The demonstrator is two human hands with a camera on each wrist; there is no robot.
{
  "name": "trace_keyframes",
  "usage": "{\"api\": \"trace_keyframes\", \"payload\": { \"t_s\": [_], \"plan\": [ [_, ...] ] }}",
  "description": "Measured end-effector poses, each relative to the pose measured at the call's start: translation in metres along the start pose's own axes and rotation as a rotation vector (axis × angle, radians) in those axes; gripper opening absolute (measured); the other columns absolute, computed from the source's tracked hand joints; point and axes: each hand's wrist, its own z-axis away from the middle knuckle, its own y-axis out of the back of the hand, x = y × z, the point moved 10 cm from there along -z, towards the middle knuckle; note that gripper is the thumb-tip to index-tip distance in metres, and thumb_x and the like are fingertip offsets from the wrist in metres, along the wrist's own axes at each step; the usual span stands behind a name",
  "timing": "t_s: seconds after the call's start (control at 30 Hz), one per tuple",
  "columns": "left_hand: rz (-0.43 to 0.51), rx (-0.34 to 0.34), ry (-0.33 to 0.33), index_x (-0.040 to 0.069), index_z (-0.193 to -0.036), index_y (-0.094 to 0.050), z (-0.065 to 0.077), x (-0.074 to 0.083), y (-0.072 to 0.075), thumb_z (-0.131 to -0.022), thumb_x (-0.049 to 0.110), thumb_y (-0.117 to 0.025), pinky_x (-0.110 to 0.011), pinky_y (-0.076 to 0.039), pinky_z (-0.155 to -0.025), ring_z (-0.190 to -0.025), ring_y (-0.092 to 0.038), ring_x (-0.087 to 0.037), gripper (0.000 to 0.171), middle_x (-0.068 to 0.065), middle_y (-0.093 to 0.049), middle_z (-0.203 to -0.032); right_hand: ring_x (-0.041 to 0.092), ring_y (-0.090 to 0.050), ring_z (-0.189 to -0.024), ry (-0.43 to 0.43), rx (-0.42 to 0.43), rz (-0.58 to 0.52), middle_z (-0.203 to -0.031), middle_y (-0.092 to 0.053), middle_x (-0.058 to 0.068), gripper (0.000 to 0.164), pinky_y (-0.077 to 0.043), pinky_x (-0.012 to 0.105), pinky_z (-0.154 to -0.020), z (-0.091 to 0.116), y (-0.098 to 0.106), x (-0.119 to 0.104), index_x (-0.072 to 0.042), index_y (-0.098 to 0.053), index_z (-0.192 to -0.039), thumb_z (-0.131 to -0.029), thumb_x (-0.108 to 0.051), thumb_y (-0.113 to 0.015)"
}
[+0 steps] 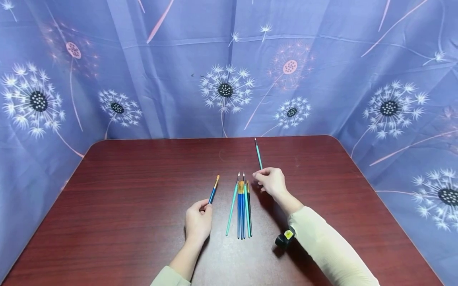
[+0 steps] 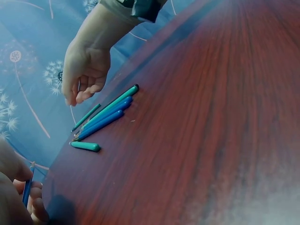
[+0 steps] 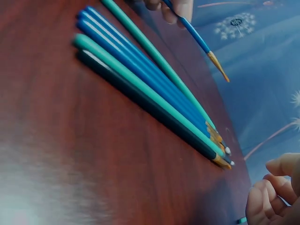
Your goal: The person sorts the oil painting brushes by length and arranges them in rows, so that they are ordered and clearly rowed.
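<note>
My left hand [image 1: 198, 222] grips a blue-handled paintbrush [image 1: 213, 192] with golden bristles, its tip pointing away from me. Beyond the right hand [image 1: 272, 182], a teal paintbrush [image 1: 259, 155] points toward the table's far edge. In the left wrist view this teal paintbrush [image 2: 86, 117] seems to lie on the table, apart from the loosely bent fingers of the right hand [image 2: 86, 70]. Between both hands lies a row of paintbrushes [image 1: 244, 210]: several blue, one teal and one black. Left of that row, another teal paintbrush [image 1: 232, 210] lies slightly slanted.
The dark red wooden table [image 1: 125, 222] has rounded far corners. A blue curtain [image 1: 171, 79] with a dandelion pattern hangs around its back and sides. A black device [image 1: 284, 238] is strapped under the right wrist, close above the tabletop.
</note>
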Motion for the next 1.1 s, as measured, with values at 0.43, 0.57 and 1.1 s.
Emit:
{"api": "trace_keyframes", "payload": {
  "t_s": [0.43, 0.57, 1.1],
  "plan": [
    [0.032, -0.07, 0.032, -0.003, -0.103, -0.068, -0.003, -0.005, 0.008, -0.086, 0.005, -0.057, -0.021, -0.046, -0.058, -0.066, -0.058, -0.007, 0.022, -0.012, -0.071, -0.084, 0.015, -0.066, -0.06, 0.018, -0.112, 0.015, -0.079, -0.072, 0.013, 0.016, -0.055, 0.032, -0.051, 0.024, -0.013, 0.006, -0.001, -0.071, -0.089, -0.081, -0.014, -0.069],
    [0.005, -0.088, 0.026, -0.003, -0.104, -0.068, -0.003, -0.005, 0.012, -0.086, 0.007, -0.058, -0.024, -0.048, -0.061, -0.071, -0.062, -0.01, 0.023, -0.013, -0.072, -0.086, 0.015, -0.066, -0.06, 0.022, -0.134, 0.02, -0.08, -0.073, 0.013, 0.014, -0.055, 0.032, -0.052, 0.029, -0.016, 0.007, -0.001, -0.071, -0.088, -0.081, -0.013, -0.068],
    [0.071, -0.179, 0.07, -0.007, -0.106, -0.063, -0.004, -0.014, 0.018, -0.082, 0.003, -0.063, -0.021, -0.05, -0.056, -0.066, -0.064, -0.012, 0.026, -0.019, -0.07, -0.089, 0.014, -0.064, -0.058, 0.04, -0.135, 0.024, -0.074, -0.071, 0.011, 0.01, -0.055, 0.03, -0.052, 0.046, -0.016, 0.01, 0.0, -0.071, -0.086, -0.081, -0.009, -0.069]
  ]
}}
